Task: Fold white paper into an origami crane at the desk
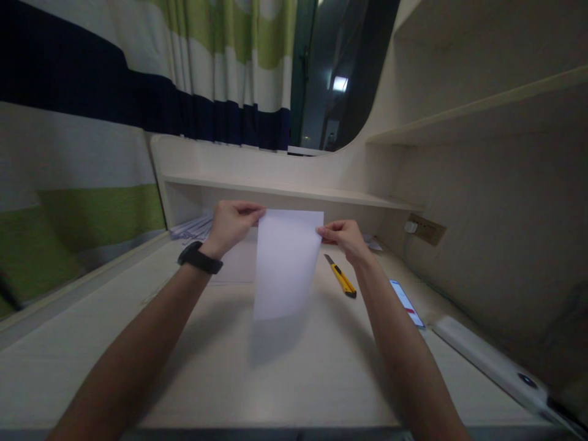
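A white sheet of paper [288,263] hangs upright above the desk, its lower edge casting a shadow on the surface. My left hand [233,226] pinches its upper left corner between thumb and fingers. On the other side, my right hand [345,237] grips the right edge a little below the top corner. A yellow utility knife [340,277] with its blade out lies on the desk just beside my right hand. Behind the hanging sheet, more white paper [233,263] lies flat on the desk.
Papers are stacked [190,228] at the back left under a low shelf [285,188]. To the right lie a lit phone [407,304] and a long white device [489,358]. A plug with a cable sits in the wall socket [427,229]. A curtain [220,67] hangs at the left.
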{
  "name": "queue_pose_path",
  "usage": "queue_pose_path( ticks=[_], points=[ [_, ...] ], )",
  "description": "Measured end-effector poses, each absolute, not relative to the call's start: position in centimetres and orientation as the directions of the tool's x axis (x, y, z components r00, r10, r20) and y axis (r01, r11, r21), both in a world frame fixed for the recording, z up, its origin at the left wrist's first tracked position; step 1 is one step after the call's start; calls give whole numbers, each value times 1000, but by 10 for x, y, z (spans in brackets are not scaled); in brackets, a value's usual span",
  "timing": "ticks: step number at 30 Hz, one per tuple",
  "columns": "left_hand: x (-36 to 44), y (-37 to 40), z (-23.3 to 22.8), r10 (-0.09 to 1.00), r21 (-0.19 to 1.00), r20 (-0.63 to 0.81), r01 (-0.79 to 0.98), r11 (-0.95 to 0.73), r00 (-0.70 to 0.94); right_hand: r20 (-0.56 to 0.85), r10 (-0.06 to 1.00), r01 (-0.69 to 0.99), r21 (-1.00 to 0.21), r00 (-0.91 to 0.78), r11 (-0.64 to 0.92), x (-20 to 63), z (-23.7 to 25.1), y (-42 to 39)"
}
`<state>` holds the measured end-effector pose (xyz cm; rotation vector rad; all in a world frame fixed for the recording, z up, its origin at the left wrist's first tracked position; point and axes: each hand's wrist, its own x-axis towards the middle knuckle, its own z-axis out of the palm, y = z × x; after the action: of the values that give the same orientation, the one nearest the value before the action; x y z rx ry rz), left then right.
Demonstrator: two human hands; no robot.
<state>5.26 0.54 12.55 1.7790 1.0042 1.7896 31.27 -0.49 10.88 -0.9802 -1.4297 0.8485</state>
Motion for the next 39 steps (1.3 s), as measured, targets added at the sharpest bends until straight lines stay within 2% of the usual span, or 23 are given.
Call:
queue_pose_path(
  ticks=[3, 6, 11, 16, 20, 24, 28, 35, 39],
  points=[
    [53, 3, 128, 734, 738, 671, 182, -649, -104, 397, 918, 120, -910, -26, 397, 313, 109, -6],
    [54, -1, 130, 739, 743, 666, 170, -647, -102, 416, 909, 137, -902, 20, 410, 313, 109, -7],
    [55, 1, 128, 756, 767, 641, 119, -630, -129, 374, 927, 48, -927, 28, 373, 311, 109, -7],
    [57, 10, 123, 794, 797, 597, -28, -604, -117, 379, 919, 35, -925, 105, 377, 308, 107, -3],
    [61, 10, 113, 859, 841, 509, -185, -509, -51, 376, 909, 31, -926, 182, 377, 310, 104, 1],
    [65, 0, 89, 917, 912, 394, -150, -381, 61, 329, 921, 16, -943, 210, 333, 313, 100, -1],
    [65, -11, 68, 945, 936, 315, -191, -294, 88, 244, 952, 8, -969, 186, 247, 315, 90, -7],
    [63, -13, 54, 940, 936, 342, -101, -338, 18, 147, 984, -108, -982, 99, 158, 313, 65, -17],
    [63, -9, 43, 942, 937, 335, -110, -332, 7, 123, 981, -110, -984, 148, 140, 306, 54, -18]
  ],
)
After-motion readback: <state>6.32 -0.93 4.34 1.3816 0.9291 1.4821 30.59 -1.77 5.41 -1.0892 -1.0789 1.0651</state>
